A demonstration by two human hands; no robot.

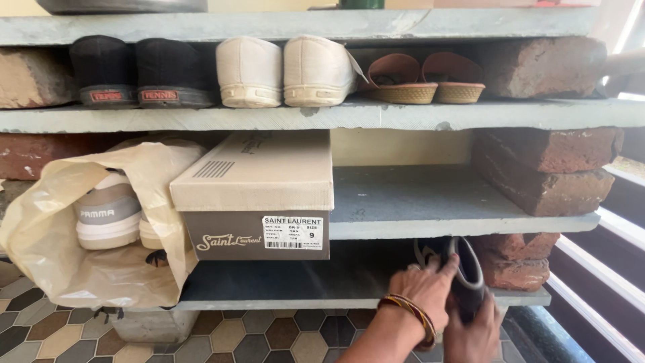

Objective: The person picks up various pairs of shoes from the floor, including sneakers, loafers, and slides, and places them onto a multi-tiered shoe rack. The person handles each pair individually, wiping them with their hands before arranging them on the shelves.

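Both your hands are on the dark shoe (468, 272) at the right end of the lowest shelf (322, 279), just beside the brick (514, 265) propping the shelf above. Your left hand (424, 290), the one with the bangles (411, 314), has its grip clenched over the shoe's top edge, and your right hand (478, 333) cups it from below. The shoe stands tilted on its side. A tan shoebox (259, 198) sits one shelf up, well apart to the left.
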